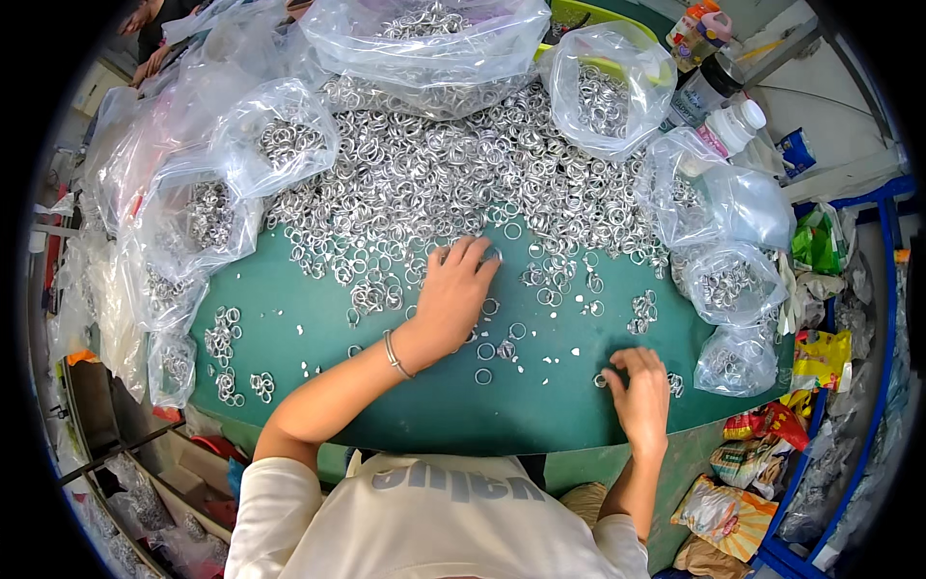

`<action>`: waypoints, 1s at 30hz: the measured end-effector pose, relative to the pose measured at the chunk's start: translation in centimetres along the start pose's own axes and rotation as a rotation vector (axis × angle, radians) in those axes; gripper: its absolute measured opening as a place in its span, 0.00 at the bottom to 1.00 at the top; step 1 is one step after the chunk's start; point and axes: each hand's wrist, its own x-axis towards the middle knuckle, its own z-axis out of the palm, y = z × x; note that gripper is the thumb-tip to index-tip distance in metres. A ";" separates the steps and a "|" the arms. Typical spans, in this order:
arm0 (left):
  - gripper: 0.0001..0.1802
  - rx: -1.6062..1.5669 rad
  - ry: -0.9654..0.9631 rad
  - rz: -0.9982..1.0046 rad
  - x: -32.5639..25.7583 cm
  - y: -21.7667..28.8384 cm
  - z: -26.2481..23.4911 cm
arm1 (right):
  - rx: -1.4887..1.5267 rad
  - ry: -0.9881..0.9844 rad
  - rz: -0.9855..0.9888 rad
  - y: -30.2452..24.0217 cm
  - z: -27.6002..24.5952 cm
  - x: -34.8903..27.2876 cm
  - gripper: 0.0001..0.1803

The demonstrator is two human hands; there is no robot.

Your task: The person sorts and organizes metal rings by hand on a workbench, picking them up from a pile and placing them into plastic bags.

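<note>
A broad heap of silver metal rings (415, 179) covers the far half of the green table. At its near edge lies my left hand (455, 294), fingers stretched and slightly spread over loose rings; a bangle circles that wrist. Some of the rings under its palm are hidden. Toward the front right, my right hand (640, 391) is low over the table, with fingers loosely bent and thumb apart from them. A single ring (600, 380) is beside its thumb tip. Between the hands, a few loose rings (484, 376) and small white flakes (521, 369) are scattered.
Clear plastic bags of rings (733, 280) line the right edge, with more bags (203, 217) on the left and a large one (424, 58) at the back. Small ring clusters (222, 333) sit at the left. Bottles (709, 87) stand far right beside a blue metal frame (883, 289).
</note>
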 end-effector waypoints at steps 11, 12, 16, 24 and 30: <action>0.10 -0.372 0.166 -0.084 -0.9 -2.0 -1.7 | -0.071 0.094 -0.453 -3.9 5.5 8.6 0.15; 0.13 -0.365 0.164 -0.088 -1.7 -2.3 -2.2 | -0.073 0.053 -0.455 -3.6 5.1 8.1 0.15; 0.23 -0.634 0.110 -0.278 -3.2 -1.5 -3.6 | -0.077 0.048 -0.310 -3.3 3.5 6.6 0.12; 0.17 -0.144 -0.037 -0.146 -3.1 -1.1 -2.7 | 0.096 0.111 -0.501 -6.8 7.2 9.9 0.16; 0.14 -0.323 0.168 -0.214 -4.8 -2.9 -3.6 | 0.100 0.122 -0.457 -7.3 7.1 10.1 0.14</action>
